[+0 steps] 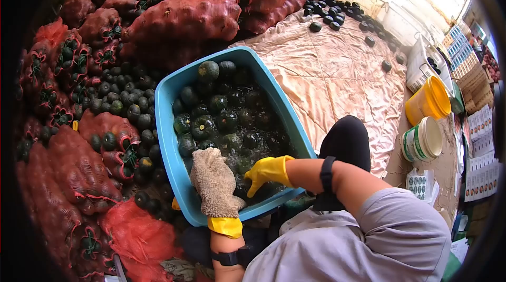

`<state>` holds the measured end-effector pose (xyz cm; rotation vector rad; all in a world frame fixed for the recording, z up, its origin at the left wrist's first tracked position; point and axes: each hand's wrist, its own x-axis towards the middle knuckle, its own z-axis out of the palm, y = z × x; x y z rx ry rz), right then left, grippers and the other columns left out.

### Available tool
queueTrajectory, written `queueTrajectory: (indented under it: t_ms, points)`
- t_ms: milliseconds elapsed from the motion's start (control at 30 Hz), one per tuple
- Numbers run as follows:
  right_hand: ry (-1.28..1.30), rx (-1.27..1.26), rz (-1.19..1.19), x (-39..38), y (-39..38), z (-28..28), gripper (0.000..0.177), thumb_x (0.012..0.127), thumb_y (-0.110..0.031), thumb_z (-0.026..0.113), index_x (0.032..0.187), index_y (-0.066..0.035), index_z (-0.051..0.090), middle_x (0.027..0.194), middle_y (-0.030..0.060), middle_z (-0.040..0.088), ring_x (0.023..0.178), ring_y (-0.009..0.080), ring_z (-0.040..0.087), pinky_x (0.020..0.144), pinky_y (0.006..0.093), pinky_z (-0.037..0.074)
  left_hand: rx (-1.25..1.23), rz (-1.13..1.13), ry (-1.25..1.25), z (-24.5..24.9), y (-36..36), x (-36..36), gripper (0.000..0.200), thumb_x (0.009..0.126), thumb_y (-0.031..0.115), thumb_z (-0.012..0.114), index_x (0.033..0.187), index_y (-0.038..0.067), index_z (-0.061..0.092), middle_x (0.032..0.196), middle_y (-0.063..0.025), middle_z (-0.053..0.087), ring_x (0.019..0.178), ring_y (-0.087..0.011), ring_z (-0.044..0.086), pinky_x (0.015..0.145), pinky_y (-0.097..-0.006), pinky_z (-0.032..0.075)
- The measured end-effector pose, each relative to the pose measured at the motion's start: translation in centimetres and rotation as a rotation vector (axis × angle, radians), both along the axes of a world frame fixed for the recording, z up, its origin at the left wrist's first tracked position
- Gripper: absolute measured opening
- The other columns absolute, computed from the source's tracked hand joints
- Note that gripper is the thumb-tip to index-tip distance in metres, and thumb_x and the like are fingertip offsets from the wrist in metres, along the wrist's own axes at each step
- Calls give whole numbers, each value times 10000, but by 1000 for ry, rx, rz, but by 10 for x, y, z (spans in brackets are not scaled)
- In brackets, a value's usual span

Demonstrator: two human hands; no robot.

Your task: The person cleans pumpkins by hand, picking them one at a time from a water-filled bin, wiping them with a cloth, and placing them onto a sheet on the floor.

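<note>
Left hand (215,190), lower middle of frame: inside a beige terry mitt (210,168), yellow cuff below it, over the near end of the blue tub (164,124); fingers covered, can't tell their state. Right hand (266,172), center: yellow rubber glove (279,168), fingers a bit spread, angled down at the water (253,153), no visible grip.

Dark green squashes (203,127) crowd the tub, mid-frame, wet and shiny. Likely hard-rinded, stiff, solid for their size, slippery; rind should take firm pressure but could bruise if dropped. Best hold: palm round the widest part, fingers curled under; ribs may help, wet tops would slide. The squash at the tub's far end (208,71) looks easiest, sides exposed.

Left of frame: loose squashes (117,107), red mesh sacks (79,163). Right: yellow bucket (428,98). Upper right: tan tarp (332,81).
</note>
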<state>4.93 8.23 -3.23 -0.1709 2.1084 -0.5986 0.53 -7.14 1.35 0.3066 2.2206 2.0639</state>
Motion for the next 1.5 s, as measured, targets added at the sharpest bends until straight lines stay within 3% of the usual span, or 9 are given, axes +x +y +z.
queueTrajectory:
  t_ms: [267, 400, 467, 567, 633, 700, 1200, 1367, 1500]
  points:
    - [-212, -81, 70, -8, 0, -40, 900, 807, -633, 811, 1527, -143, 583, 1528, 157, 590, 1445, 315, 515, 1171, 417, 417, 874, -378, -632, -67, -43, -32, 144, 1070, 95, 497, 1159, 18, 580, 1176, -111, 679, 1115, -198, 681, 989, -321, 549]
    - [81, -766, -41, -1, 50, -96, 759, 934, -527, 751, 1551, -134, 550, 1546, 107, 569, 1474, 232, 466, 1202, 409, 378, 263, 28, -274, -14, -6, -9, 163, 1068, 193, 532, 1112, 57, 609, 1086, -69, 678, 1015, -182, 683, 878, -295, 568]
    - [688, -1167, 155, 0, 63, -77, 643, 955, 73, 629, 1541, -177, 536, 1605, 186, 456, 1483, 335, 467, 1231, 442, 370, 455, 65, -514, -22, -6, -15, 332, 1088, 280, 534, 1329, 57, 583, 1266, -97, 664, 1172, -226, 663, 998, -327, 544]
    - [-14, -1267, -1018, 28, 16, 48, 603, 965, -359, 802, 1471, -111, 591, 1485, 92, 562, 1432, 198, 475, 1221, 406, 356, 654, -79, -610, 14, 2, 1, 494, 1081, 295, 559, 1504, 56, 469, 1466, -147, 569, 1356, -274, 572, 1146, -367, 454]
    - [911, -857, -728, 27, -18, 14, 702, 858, -316, 903, 1454, -106, 595, 1520, 149, 550, 1470, 285, 471, 1231, 433, 352, 154, -104, -175, 49, 4, 26, 527, 1074, 254, 582, 1545, 61, 443, 1478, -162, 572, 1375, -288, 566, 1180, -389, 433]
    - [1026, -637, -732, 16, -15, 16, 726, 841, -305, 900, 1460, -90, 590, 1498, 191, 569, 1444, 335, 504, 1213, 444, 383, -62, -18, 5, 43, 14, 37, 536, 1070, 245, 586, 1550, 61, 434, 1488, -161, 562, 1379, -287, 560, 1187, -392, 426]
    - [1164, -480, -810, 29, -7, 20, 756, 766, -307, 931, 1417, -92, 612, 1491, 213, 558, 1411, 412, 516, 1194, 505, 400, 1481, -394, -1310, -63, 23, 24, 617, 1043, 181, 620, 1590, 56, 364, 1565, -148, 484, 1414, -276, 515, 1240, -410, 379]
    - [1296, -365, -856, 10, -3, 1, 790, 768, -304, 934, 1452, -110, 590, 1521, 229, 526, 1425, 424, 499, 1202, 506, 394, 862, -258, -1025, 30, 27, 32, 636, 1086, 507, 499, 1581, 115, 425, 1556, -127, 513, 1431, -284, 509, 1214, -430, 410]
    - [1129, -494, -734, 23, 0, 27, 792, 814, -311, 901, 1502, -124, 556, 1513, 198, 543, 1420, 371, 516, 1210, 453, 390, 1151, -357, -1107, -12, 20, 27, 582, 1078, 386, 555, 1572, 115, 407, 1570, -122, 495, 1430, -278, 508, 1234, -440, 391]
